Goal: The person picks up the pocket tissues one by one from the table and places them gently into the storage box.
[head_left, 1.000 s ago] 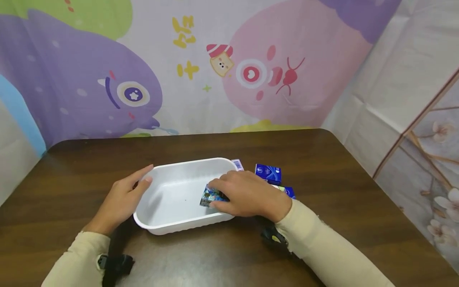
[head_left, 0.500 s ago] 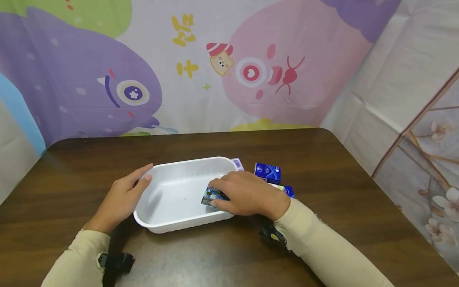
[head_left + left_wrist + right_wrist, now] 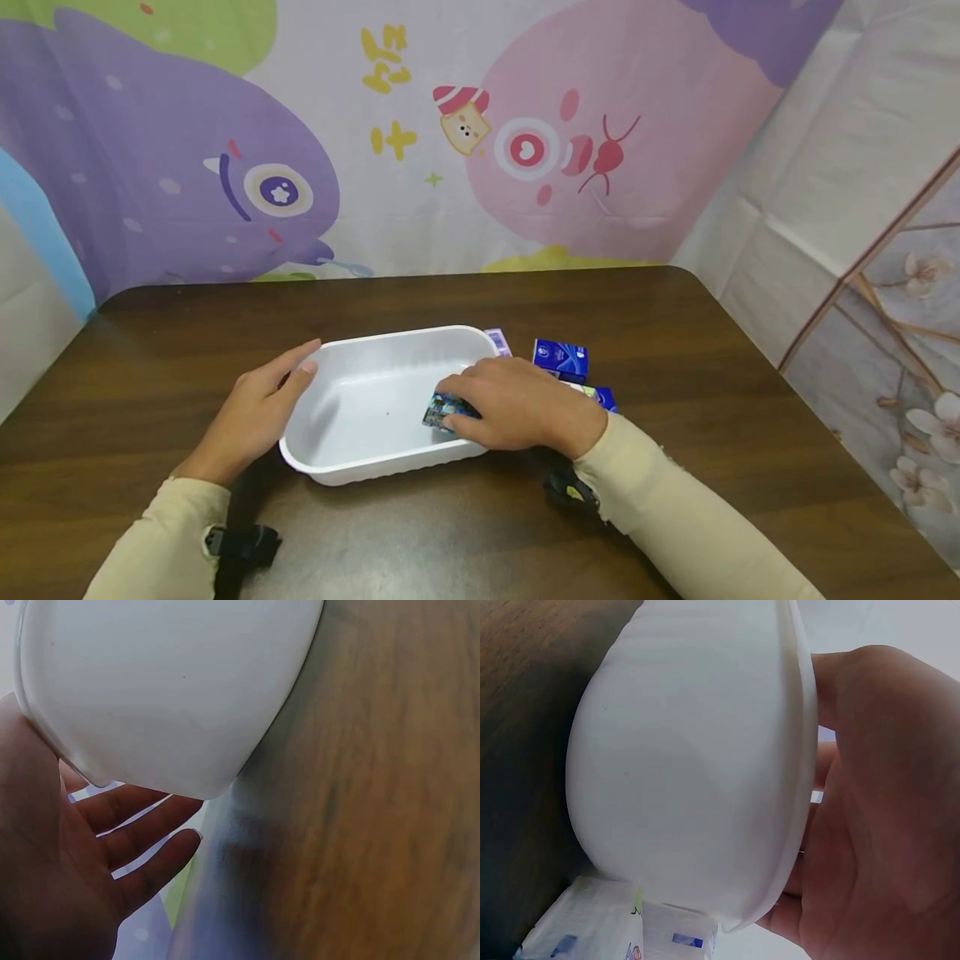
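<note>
A white oblong plastic tub [image 3: 367, 392] stands on the table. My left hand [image 3: 255, 404] rests at its left end, thumb near the rim; in the left wrist view the fingers [image 3: 142, 840] reach out nearly straight beyond the tub's outer wall. My right hand [image 3: 517, 404] reaches over the right end of the tub. Between thumb and fingers it pinches a small blue-and-dark patterned packet [image 3: 446, 410], held inside the tub near the right wall. The palm covers the packet's right part. In the right wrist view the tub's wall [image 3: 690, 750] hides the packet.
Right of the tub lie a blue tissue pack [image 3: 561, 359] and another white, green and blue pack [image 3: 600, 396], partly behind my right wrist. A lilac pack [image 3: 497, 341] pokes out behind the tub's far right corner. A cartoon-printed cloth [image 3: 405, 225] hangs behind the table [image 3: 637, 308].
The packet in my right hand has tilted slightly and shifted a little to the right inside the tub. My left hand stays at the left end of the tub.
</note>
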`<state>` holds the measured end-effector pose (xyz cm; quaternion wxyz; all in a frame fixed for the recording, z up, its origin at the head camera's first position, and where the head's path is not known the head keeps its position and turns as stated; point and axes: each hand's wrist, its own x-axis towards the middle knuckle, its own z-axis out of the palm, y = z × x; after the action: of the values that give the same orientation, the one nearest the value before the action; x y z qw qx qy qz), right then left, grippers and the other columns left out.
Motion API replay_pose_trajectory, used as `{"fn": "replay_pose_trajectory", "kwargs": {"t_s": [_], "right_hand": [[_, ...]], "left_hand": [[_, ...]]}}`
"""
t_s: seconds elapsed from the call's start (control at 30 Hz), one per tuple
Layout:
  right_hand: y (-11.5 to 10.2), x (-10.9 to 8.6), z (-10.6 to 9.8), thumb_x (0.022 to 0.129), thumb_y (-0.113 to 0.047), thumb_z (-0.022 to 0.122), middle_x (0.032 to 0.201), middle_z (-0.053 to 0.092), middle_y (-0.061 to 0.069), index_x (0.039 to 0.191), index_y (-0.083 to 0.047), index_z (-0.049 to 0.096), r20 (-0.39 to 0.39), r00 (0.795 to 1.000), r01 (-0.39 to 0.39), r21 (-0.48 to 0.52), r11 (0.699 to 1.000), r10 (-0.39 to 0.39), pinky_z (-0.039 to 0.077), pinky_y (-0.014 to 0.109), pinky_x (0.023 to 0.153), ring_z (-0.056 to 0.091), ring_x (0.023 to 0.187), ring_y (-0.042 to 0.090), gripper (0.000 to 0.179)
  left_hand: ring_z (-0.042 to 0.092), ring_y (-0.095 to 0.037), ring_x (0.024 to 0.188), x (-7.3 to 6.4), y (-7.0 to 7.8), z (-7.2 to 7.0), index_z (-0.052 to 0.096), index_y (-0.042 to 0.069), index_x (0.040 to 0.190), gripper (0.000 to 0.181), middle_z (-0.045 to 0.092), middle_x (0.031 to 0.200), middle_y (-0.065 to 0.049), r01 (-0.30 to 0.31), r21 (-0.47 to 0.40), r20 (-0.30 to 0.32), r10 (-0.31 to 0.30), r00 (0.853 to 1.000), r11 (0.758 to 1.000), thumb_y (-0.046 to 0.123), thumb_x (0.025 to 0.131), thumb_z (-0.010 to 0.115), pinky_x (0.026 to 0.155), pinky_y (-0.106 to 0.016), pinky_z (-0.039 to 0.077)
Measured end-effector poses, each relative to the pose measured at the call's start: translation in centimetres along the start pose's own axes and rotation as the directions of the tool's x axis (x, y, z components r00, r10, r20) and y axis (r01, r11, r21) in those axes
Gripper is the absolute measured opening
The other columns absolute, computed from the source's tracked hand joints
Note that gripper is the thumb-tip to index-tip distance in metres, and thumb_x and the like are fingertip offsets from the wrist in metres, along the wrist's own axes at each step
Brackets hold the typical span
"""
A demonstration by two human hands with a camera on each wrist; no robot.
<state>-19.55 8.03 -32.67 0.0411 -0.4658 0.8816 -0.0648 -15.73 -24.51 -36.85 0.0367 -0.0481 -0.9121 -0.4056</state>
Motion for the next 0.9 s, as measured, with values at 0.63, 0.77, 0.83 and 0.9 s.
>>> {"fn": "replay_pose_trajectory", "kwargs": {"t_s": [0.63, 0.77, 0.83, 0.9], "right_hand": [[-0.05, -0.05, -0.21, 0.1, -0.034, 0.05, 0.106, 0.072, -0.007, 0.128, -0.02, 0.069, -0.004, 1.0, 0.019, -0.027, 0.999, -0.019, 0.049, 0.029, 0.079, 0.059, 0.084, 0.009, 0.037], [0.01, -0.1, -0.04, 0.1, -0.031, 0.05, 0.096, 0.069, -0.009, 0.12, -0.021, 0.072, -0.021, 0.999, 0.044, -0.037, 0.998, -0.045, 0.047, 0.027, 0.073, 0.056, 0.076, 0.007, 0.032], [0.04, -0.14, 0.02, 0.101, -0.03, 0.05, 0.092, 0.068, -0.01, 0.116, -0.021, 0.073, -0.03, 0.998, 0.054, -0.039, 0.998, -0.056, 0.047, 0.027, 0.071, 0.054, 0.073, 0.007, 0.029], [0.04, -0.19, 0.05, 0.101, -0.029, 0.05, 0.091, 0.067, -0.011, 0.114, -0.021, 0.074, -0.033, 0.998, 0.06, -0.036, 0.998, -0.061, 0.046, 0.027, 0.071, 0.054, 0.073, 0.007, 0.028]], "left_hand": [[0.044, -0.044, 0.134, 0.08, -0.04, -0.06, 0.04, 0.015, 0.155, 0.06, 0.044, 0.151, -0.022, -0.006, 0.01, -0.01, 0.006, 1.0, 1.0, 0.05, 0.106, 0.039, 0.102, -0.063, 0.039], [0.044, -0.045, 0.134, -0.04, -0.06, 0.06, 0.039, 0.015, 0.156, 0.061, 0.043, 0.151, -0.023, 0.002, 0.007, -0.001, -0.002, 1.0, 1.0, 0.05, 0.107, 0.039, 0.101, -0.064, 0.04], [0.044, -0.046, 0.134, -0.05, -0.08, 0.13, 0.039, 0.014, 0.156, 0.061, 0.042, 0.151, -0.023, 0.003, 0.003, 0.001, -0.003, 1.0, 1.0, 0.05, 0.107, 0.039, 0.101, -0.064, 0.04], [0.045, -0.045, 0.133, -0.05, -0.07, 0.18, 0.039, 0.014, 0.156, 0.061, 0.043, 0.151, -0.023, 0.003, 0.001, 0.0, -0.003, 1.0, 1.0, 0.05, 0.107, 0.039, 0.1, -0.064, 0.041]]}}
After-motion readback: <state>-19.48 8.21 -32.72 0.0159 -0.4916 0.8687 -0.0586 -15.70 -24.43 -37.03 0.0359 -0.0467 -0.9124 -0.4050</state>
